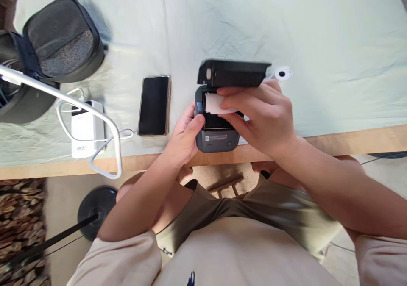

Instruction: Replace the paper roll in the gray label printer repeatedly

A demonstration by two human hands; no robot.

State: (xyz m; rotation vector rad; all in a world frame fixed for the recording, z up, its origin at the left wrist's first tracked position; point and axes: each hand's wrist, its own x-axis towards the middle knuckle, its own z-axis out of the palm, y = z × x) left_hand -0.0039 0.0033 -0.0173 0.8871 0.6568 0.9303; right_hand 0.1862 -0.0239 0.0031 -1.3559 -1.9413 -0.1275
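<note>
Printer (217,138) sits at the near bench (349,140) edge, lid raised, left hand (184,137) fingers clamped on its left side. Right hand (263,114) fingers pinch a paper roll (213,104) in its bay; phone (154,105) lies just left, open cloth (333,44) right.

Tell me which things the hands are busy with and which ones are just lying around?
In use:
- small printer, lid up, steadied by the left hand
- paper roll pressed into it by the right hand

Just lying about:
- phone
- white power bank with its cable
- dark pouch
- second paper roll behind the printer
</note>
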